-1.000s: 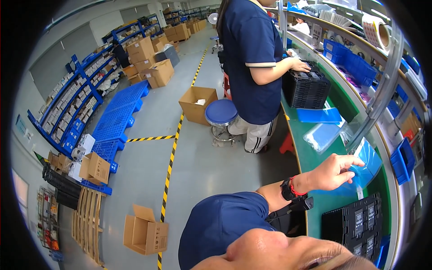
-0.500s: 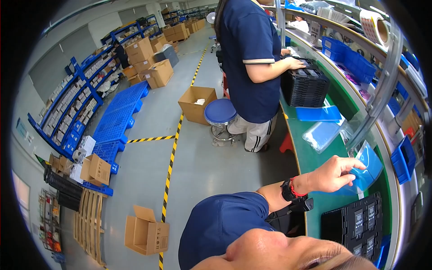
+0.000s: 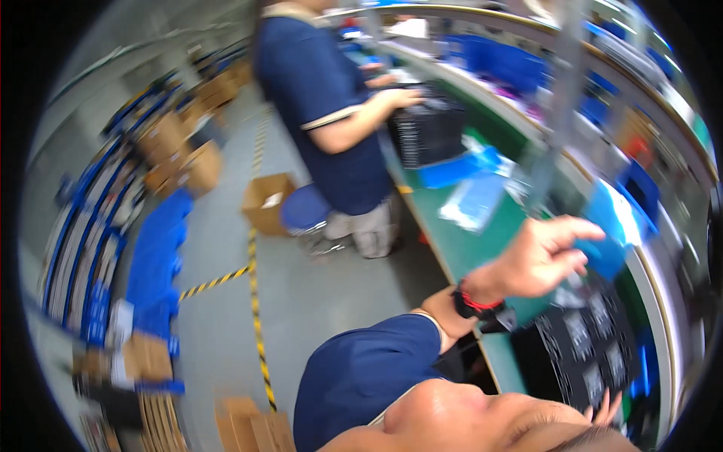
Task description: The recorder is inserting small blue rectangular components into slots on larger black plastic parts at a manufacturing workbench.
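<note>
My left hand [image 3: 538, 258], with a red band and black watch at the wrist, has thumb and forefinger closed at the near edge of a shiny blue plastic sheet [image 3: 606, 233]. The sheet is tilted up above the green bench, blurred by motion. Below it lies a black tray [image 3: 557, 377] holding several dark flat pieces with pale labels. Only the fingers of my right hand [image 3: 605, 410] show, at the bottom right; they are spread at the tray's edge, and the rest of that hand is hidden.
Further along the green bench [image 3: 437, 226] lie blue sheets [image 3: 459, 167] and clear plastic bags [image 3: 474, 202]. A co-worker [image 3: 324, 113] stands there with hands on a stack of black trays [image 3: 429, 128]. A metal post [image 3: 561, 98] and blue bins [image 3: 497, 60] border the bench.
My left hand has lifted the blue sheet off the bench. Fingers of my right hand have come into view by the black tray. The whole view has shifted and blurred.
</note>
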A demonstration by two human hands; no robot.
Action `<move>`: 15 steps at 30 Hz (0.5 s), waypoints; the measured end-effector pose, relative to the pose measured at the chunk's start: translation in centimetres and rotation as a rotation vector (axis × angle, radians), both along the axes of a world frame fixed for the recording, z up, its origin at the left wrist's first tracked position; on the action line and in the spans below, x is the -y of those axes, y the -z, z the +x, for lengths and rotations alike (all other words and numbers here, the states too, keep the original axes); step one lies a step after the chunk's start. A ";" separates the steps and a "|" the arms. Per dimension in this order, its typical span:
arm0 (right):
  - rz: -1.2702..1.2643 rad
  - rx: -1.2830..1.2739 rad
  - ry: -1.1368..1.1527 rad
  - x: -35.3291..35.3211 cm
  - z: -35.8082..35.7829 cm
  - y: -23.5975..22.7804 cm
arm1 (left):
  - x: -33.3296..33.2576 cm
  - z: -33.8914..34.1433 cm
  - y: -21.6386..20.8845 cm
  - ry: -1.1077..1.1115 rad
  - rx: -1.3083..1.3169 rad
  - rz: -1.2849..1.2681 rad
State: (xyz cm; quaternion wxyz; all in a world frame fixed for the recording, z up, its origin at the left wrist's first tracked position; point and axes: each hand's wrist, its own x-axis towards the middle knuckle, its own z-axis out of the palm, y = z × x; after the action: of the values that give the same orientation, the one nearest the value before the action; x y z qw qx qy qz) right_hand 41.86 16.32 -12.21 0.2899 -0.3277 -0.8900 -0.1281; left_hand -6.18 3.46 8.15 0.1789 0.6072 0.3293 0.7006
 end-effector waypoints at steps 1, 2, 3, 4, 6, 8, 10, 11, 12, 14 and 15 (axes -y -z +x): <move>-0.342 -0.166 0.136 9.0 -8.6 -8.0 | -1.2 0.7 -0.4 -0.010 -0.033 0.006; -0.510 -0.254 0.181 10.4 -11.3 -10.3 | -0.8 0.3 -0.3 0.033 0.089 -0.021; -0.545 -0.305 0.243 11.3 -13.2 -11.6 | -0.9 0.7 -0.6 0.009 0.210 -0.045; -0.582 -0.363 0.207 11.6 -14.0 -12.4 | -0.9 0.8 -0.8 -0.023 0.238 -0.013; -0.609 -0.387 0.167 10.9 -14.4 -12.6 | -1.5 0.9 -0.7 -0.051 0.343 -0.020; -0.631 -0.386 0.188 10.4 -13.8 -12.3 | -3.0 0.8 0.0 -0.047 0.322 0.023; -0.677 -0.341 0.191 9.9 -13.3 -12.8 | -4.6 0.4 1.0 -0.023 0.290 0.031; -0.701 -0.304 0.187 9.6 -12.8 -13.2 | -5.5 0.4 1.1 0.008 0.279 0.031; -0.646 -0.127 0.237 9.3 -12.2 -14.0 | -6.1 0.4 1.2 0.031 0.261 0.030; -0.583 0.029 0.302 8.8 -11.1 -16.2 | -7.0 0.6 1.3 0.034 0.228 0.019; -0.563 0.038 0.297 8.0 -10.7 -17.2 | -7.2 0.8 1.2 0.019 0.220 0.017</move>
State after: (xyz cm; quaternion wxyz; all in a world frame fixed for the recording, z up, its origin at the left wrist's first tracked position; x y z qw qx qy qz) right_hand 31.13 8.28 4.96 0.1496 -0.5188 -0.8382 0.0762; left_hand -5.35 10.65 6.95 0.2154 0.5314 0.2959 0.7640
